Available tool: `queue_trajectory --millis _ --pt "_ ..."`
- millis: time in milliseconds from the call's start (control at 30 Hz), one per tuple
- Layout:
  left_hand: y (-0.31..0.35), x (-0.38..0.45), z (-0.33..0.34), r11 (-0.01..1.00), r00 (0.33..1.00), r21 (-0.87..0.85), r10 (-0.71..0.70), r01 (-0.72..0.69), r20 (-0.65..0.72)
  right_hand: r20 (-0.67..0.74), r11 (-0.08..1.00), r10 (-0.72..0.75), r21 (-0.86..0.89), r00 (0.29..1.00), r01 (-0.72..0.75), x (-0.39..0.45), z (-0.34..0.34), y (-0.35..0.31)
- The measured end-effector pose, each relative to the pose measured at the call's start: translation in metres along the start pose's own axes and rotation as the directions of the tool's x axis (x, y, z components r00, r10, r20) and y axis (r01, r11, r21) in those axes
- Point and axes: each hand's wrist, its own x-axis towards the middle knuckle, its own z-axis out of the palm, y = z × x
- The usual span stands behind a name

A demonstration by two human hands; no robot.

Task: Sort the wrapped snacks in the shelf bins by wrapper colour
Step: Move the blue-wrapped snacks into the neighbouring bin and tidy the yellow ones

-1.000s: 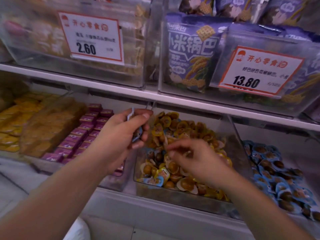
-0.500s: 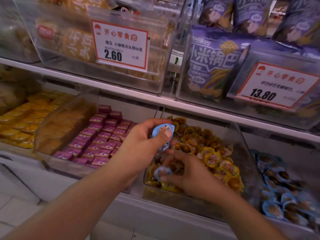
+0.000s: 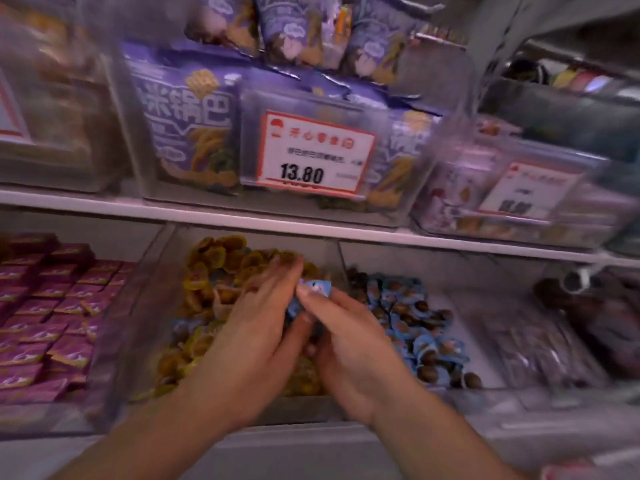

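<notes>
A: Blue-wrapped snacks [image 3: 313, 289], a small bunch of them, are held between the two hands above the yellow bin [image 3: 221, 306], the bin of yellow-wrapped snacks. There is only the head view, and it is blurred.

B: Which hand holds them?

A: The right hand [image 3: 349, 344] pinches the top blue pack with thumb and fingertips. The left hand [image 3: 256, 327] lies against the bunch from the other side; its fingers look rather straight, but whether it grips, I cannot tell.

B: So which step is it?

A: I judge that the blue strays are collected out of the yellow bin. Their own bin, the blue bin [image 3: 408, 327], stands just right of the yellow bin, behind a clear wall.

B: And the next move?

A: It should carry the bunch right, over that wall, and release it on the blue pile. Some blue wrappers [image 3: 183, 327] seem to lie at the yellow bin's left front, so another picking is probably needed.
</notes>
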Motion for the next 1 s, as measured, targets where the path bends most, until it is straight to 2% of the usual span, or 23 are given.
queue_trajectory --millis 133,200,300,367,467,500,567,633,733,833,900,1000 --pt "0.007 0.001 0.006 0.980 0.985 -0.181 0.110 -0.085 0.131 -0.059 0.981 -0.167 -0.109 0.984 0.160 -0.003 -0.044 -0.024" --pt "0.001 0.007 0.007 0.990 0.986 -0.105 0.108 -0.094 0.131 -0.157 0.960 -0.217 -0.215 0.964 0.181 0.005 -0.075 -0.039" --pt "-0.018 0.016 0.008 0.993 0.991 0.088 0.062 -0.073 0.116 -0.342 0.901 -0.225 -0.430 0.912 0.061 0.031 -0.126 -0.048" --pt "-0.030 0.017 0.007 0.989 0.991 0.139 0.024 -0.043 0.134 -0.414 0.920 -0.157 -0.391 0.897 -0.019 0.054 -0.143 -0.047" --pt "-0.038 0.015 -0.001 0.983 0.986 0.181 0.006 -0.036 0.167 -0.332 0.977 -0.072 -0.215 0.940 -0.001 0.090 -0.142 -0.047" --pt "-0.039 0.015 -0.005 0.980 0.987 0.195 -0.001 -0.030 0.159 -0.309 0.959 -0.084 -0.283 0.947 -0.008 0.101 -0.141 -0.047" --pt "-0.040 0.013 -0.018 0.971 0.992 0.238 -0.002 -0.027 0.123 -0.306 0.827 -0.168 -0.561 0.937 -0.035 0.113 -0.136 -0.050" --pt "-0.039 0.012 -0.036 0.954 0.996 0.297 0.019 -0.044 0.086 -0.316 0.683 -0.351 -0.730 0.881 0.011 0.115 -0.134 -0.053" --pt "-0.042 0.009 -0.068 0.924 0.999 0.379 0.042 -0.050 0.029 -0.250 0.643 -0.564 -0.731 0.787 0.229 0.098 -0.117 -0.051" --pt "-0.047 0.003 -0.097 0.887 1.000 0.461 0.004 -0.003 -0.003 -0.013 0.446 -0.681 -0.800 0.732 0.401 0.070 -0.085 -0.038" --pt "-0.049 -0.006 -0.113 0.873 0.999 0.486 -0.021 0.030 -0.025 0.226 0.335 -0.602 -0.799 0.766 0.499 0.049 -0.050 -0.023" --pt "-0.061 -0.024 -0.127 0.875 0.998 0.480 -0.055 0.054 -0.012 0.528 0.142 -0.296 -0.800 0.796 0.583 0.044 0.004 0.013"
